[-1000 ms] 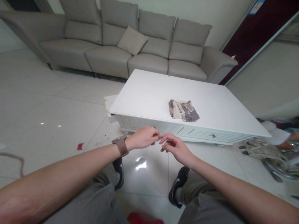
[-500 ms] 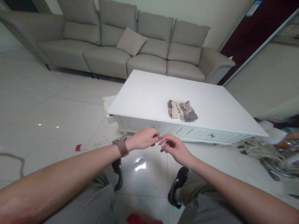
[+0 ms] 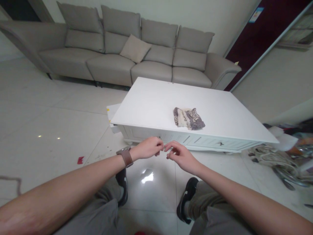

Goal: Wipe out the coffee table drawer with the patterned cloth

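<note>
My left hand, with a brown-strapped watch on its wrist, hangs in front of the white coffee table. Its fingers are curled in, and nothing shows in them. Close beside its fingertips is my right hand, its fingers loosely bent and apart, holding nothing. Beyond both hands, a folded grey and cream patterned cloth lies on the tabletop near the front edge. Neither hand touches the cloth or the table.
A long grey sofa with a beige cushion stands behind the table. Piled cords and bags lie on the floor at the right. A red scrap is on the tiles at the left.
The view has tilted slightly, so the sofa, table and cloth sit a little lower in the picture. Both hands keep nearly the same pose, the fingertips slightly farther apart.
</note>
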`<act>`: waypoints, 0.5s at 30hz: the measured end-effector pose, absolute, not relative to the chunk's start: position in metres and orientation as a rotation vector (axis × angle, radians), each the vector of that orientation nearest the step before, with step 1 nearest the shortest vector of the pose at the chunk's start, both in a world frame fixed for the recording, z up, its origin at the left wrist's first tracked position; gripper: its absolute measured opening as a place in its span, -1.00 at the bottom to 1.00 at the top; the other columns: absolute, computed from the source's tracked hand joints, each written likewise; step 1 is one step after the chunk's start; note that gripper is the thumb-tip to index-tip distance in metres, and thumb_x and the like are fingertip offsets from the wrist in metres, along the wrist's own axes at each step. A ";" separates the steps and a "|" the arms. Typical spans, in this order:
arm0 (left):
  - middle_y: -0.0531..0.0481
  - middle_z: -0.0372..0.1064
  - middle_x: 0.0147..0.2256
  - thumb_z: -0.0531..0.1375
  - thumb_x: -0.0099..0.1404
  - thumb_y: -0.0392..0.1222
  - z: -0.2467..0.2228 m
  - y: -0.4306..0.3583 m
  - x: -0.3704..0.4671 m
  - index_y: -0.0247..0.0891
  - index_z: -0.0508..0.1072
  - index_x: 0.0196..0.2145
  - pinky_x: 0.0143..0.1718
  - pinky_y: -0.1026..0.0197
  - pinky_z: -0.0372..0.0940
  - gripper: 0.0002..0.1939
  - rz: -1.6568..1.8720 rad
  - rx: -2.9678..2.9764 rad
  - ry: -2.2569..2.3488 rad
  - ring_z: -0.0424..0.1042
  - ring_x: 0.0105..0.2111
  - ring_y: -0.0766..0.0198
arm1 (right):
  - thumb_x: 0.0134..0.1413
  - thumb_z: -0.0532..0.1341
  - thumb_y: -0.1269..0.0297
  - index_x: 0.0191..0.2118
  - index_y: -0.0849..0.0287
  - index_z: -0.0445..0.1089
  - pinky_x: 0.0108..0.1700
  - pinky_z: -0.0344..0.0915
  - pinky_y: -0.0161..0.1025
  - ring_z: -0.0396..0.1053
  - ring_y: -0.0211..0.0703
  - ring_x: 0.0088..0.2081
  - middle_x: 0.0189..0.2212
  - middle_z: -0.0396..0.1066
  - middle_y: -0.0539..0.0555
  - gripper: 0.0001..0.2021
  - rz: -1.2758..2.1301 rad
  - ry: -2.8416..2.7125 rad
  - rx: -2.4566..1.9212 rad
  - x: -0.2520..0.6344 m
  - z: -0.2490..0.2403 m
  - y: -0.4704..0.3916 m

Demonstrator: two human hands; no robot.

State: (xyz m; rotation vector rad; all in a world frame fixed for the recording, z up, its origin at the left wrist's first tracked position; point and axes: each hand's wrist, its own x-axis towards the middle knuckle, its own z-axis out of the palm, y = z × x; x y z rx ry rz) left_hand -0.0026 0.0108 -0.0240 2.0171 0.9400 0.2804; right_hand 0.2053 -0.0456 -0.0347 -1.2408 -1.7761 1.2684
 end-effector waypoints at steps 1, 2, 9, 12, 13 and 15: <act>-0.02 0.52 -0.51 0.07 0.32 -0.20 -0.029 0.014 -0.004 -0.28 0.48 -0.47 -0.37 0.25 0.27 -0.73 0.277 1.995 0.961 0.51 -0.46 0.24 | 0.03 0.23 0.42 -0.22 0.09 0.45 -0.19 0.34 -0.20 0.42 -0.24 -0.28 -0.09 0.40 0.03 -0.83 1.228 -1.801 -1.273 0.207 -0.035 -0.041; -0.03 0.52 -0.50 0.07 0.32 -0.20 -0.035 0.018 -0.006 -0.28 0.49 -0.45 -0.38 0.25 0.29 -0.74 0.264 1.966 0.986 0.52 -0.45 0.23 | 0.03 0.23 0.42 -0.21 0.09 0.45 -0.18 0.34 -0.20 0.42 -0.23 -0.27 -0.10 0.39 0.03 -0.82 1.178 -1.828 -1.312 0.209 -0.035 -0.036; -0.12 0.61 -0.21 0.09 0.29 -0.25 -0.098 0.053 -0.009 -0.31 0.53 -0.05 -0.26 0.21 0.38 -0.67 0.051 2.004 1.238 0.59 -0.34 0.16 | 0.05 0.25 0.41 -0.12 0.14 0.44 0.00 0.33 -0.15 0.45 -0.13 -0.16 -0.06 0.41 0.10 -0.77 0.733 -2.060 -1.631 0.245 -0.032 0.020; -0.17 0.58 -0.02 0.12 0.30 -0.27 -0.124 0.063 -0.001 -0.26 0.41 0.22 -0.01 0.17 0.38 -0.48 -0.119 2.140 1.324 0.56 -0.04 0.06 | 0.09 0.25 0.39 -0.10 0.18 0.45 0.03 0.32 -0.12 0.44 -0.07 -0.13 -0.04 0.42 0.16 -0.77 0.608 -2.058 -1.803 0.262 -0.036 0.040; -0.20 0.53 0.07 0.14 0.30 -0.26 -0.132 0.066 0.003 -0.24 0.36 0.27 0.06 0.14 0.36 -0.43 -0.193 2.175 1.338 0.52 0.05 0.03 | 0.10 0.24 0.39 -0.09 0.20 0.46 0.03 0.32 -0.12 0.44 -0.06 -0.12 -0.03 0.42 0.18 -0.77 0.591 -2.050 -1.838 0.267 -0.039 0.043; -0.22 0.41 0.22 0.17 0.30 -0.24 -0.146 0.072 0.013 -0.19 0.28 0.35 0.15 0.10 0.32 -0.35 -0.323 2.214 1.350 0.44 0.17 0.00 | 0.11 0.23 0.38 -0.09 0.21 0.46 0.03 0.32 -0.12 0.44 -0.05 -0.12 -0.02 0.43 0.20 -0.77 0.571 -2.039 -1.871 0.273 -0.043 0.046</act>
